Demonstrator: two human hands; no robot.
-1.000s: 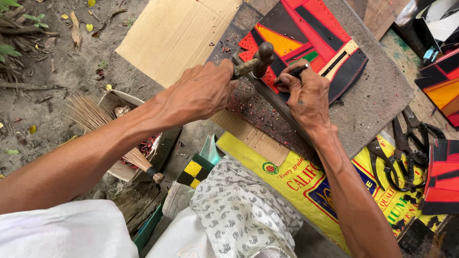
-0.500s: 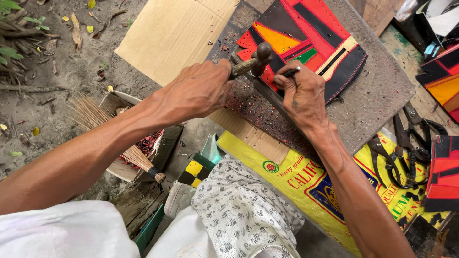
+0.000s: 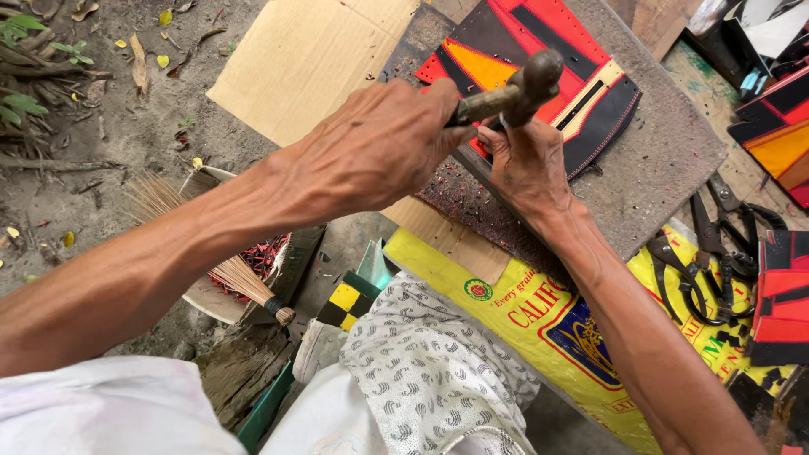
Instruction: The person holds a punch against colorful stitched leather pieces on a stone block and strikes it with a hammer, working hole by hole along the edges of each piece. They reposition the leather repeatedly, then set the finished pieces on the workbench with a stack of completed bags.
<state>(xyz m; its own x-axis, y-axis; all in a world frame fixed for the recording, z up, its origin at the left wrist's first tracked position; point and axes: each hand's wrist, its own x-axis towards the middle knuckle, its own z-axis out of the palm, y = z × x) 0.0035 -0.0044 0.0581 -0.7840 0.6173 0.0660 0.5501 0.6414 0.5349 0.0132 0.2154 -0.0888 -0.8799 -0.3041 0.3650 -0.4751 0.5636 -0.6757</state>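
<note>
Closest in, your left hand is fisted tight round the hammer, head raised just above your right hand, so the lift leaves room for a blow. Right hand is closed down on something small pinned against the panel; can't tell what, the hammer head hides it. It sits right at the near edge of the leather piece, bracing it flat on the grey board. Piece itself: red, black and orange panels, cream strip, rows of punched holes along the edges, red punch debris scattered below your hand. Pliers and scissors lie well right of it, off the board.
</note>
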